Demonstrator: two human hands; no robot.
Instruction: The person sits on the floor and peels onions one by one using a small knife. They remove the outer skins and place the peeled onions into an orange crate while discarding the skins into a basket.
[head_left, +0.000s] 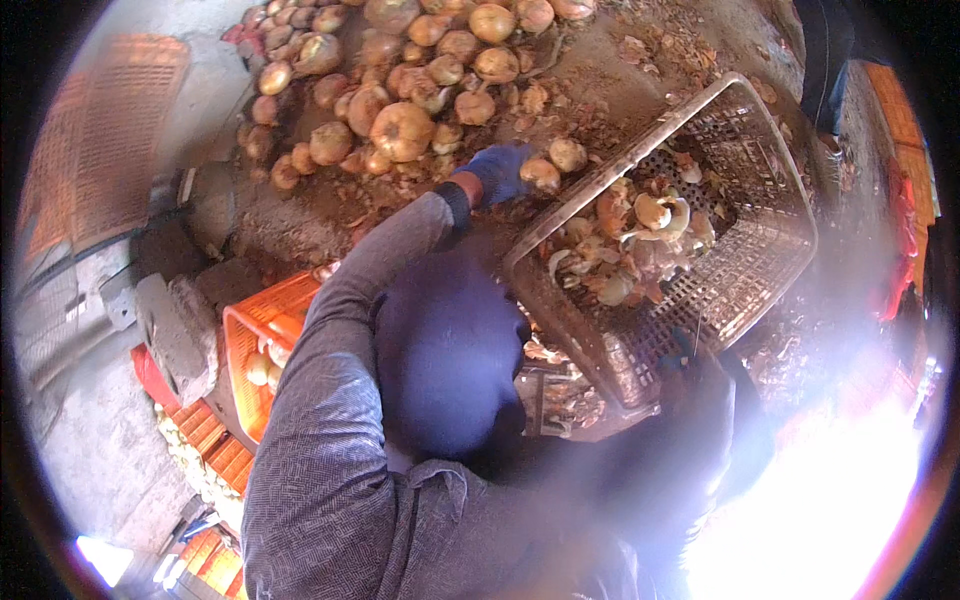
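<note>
My left hand (501, 174), in a blue knitted glove, reaches to the floor and touches a brown onion (540, 174); its fingers are partly hidden, so its grip is unclear. A second onion (568, 154) lies beside that one. My right hand (681, 352), in a dark teal glove, is at the near rim of a dirty, tilted plastic crate (776, 247). A thin blade-like tool (699, 330) sticks up from this hand, partly lost in haze. Onion skins and peeled scraps (637, 240) lie inside the crate. My dark blue cap covers the middle of the view.
A heap of unpeeled onions (401, 131) spreads over the dirt-covered floor ahead. An orange crate (244, 360) with peeled onions stands at left, by a stone block (176, 334). Another orange crate (112, 142) is at upper left. A person's leg (825, 67) shows at upper right.
</note>
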